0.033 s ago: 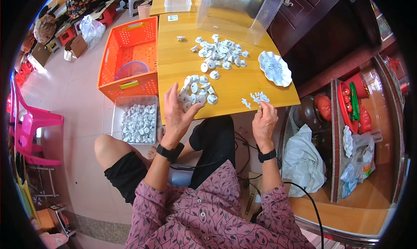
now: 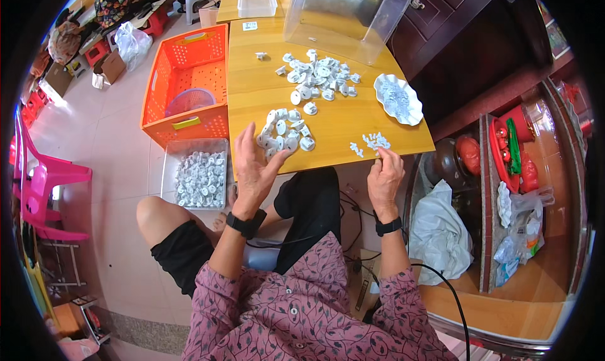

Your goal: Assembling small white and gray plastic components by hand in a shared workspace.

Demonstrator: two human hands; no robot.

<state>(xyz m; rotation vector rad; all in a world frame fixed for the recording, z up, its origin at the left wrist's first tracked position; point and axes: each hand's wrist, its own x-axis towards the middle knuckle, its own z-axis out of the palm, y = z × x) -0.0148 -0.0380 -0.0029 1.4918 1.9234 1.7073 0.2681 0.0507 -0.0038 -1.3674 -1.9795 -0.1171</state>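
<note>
My left hand is at the table's near edge with thumb and fingers spread apart, beside a small cluster of white round plastic pieces. Its fingertips reach the cluster's left side, and I see nothing held in it. My right hand is at the same edge farther right, fingers drawn together and pointing down at a few tiny translucent white parts. Whatever lies between those fingertips is hidden. A larger heap of the white round pieces lies beyond, toward the middle of the table.
A white scalloped dish of tiny parts stands on the wooden table at right. A clear bin is at the back. An orange crate and a clear box of white pieces stand left. Cables run beside my right arm.
</note>
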